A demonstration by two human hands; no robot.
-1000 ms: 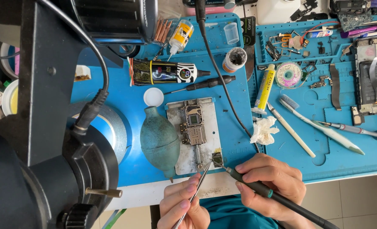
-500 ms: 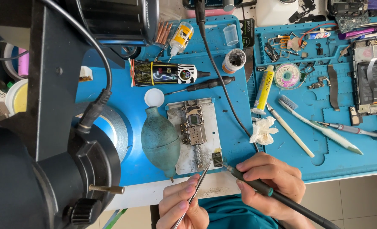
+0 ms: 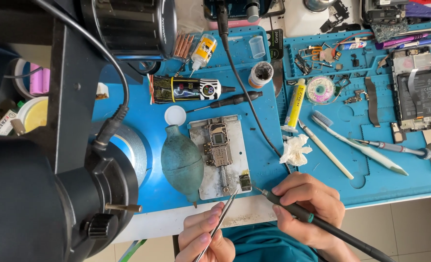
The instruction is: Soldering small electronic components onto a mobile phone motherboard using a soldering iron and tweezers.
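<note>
Soldering iron [image 3: 317,221] pen-gripped, right hand [image 3: 307,206]; left hand [image 3: 203,237] pinches tweezers [image 3: 220,225] (tips up).

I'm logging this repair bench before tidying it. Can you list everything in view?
work mat: one, blue, across the bench
holder plate: one, grey metal, mat centre
circuit board: one, clamped on the plate
air blower bulb: one, dull green, left of the plate
microscope: one, black, left foreground
toothbrush: one, white, right of centre
crumpled tissue: one, white, by the cable
tweezers: one, metal, in the left hand
soldering iron: one, dark, in the right hand
left hand: bottom centre
right hand: bottom, right of centre
</note>
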